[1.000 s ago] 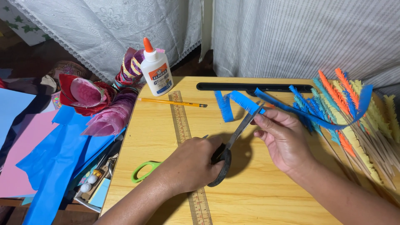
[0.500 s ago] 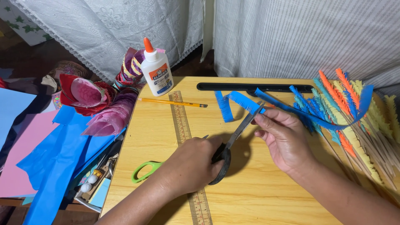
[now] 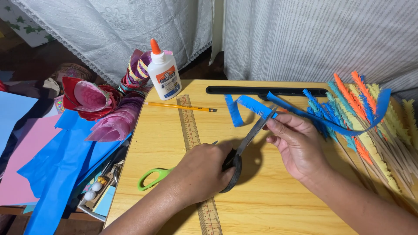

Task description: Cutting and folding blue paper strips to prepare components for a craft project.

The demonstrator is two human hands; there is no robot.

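My left hand [image 3: 201,173] grips the black handles of a pair of scissors [image 3: 246,146] over the wooden lap table [image 3: 278,204]. The blades point up and right into a long blue paper strip [image 3: 257,106] with a fringed edge. My right hand [image 3: 296,144] pinches that strip just right of the blades. The strip's left end curls down onto the table; its right part runs off toward a pile of fringed sticks.
A wooden ruler [image 3: 191,130], yellow pencil [image 3: 180,106], white glue bottle [image 3: 163,76] and green-handled scissors [image 3: 152,177] lie left. Fringed orange, blue and yellow sticks [image 3: 370,117] lie right. Blue and pink paper sheets [image 3: 48,161] and paper flowers [image 3: 96,104] sit off the left edge.
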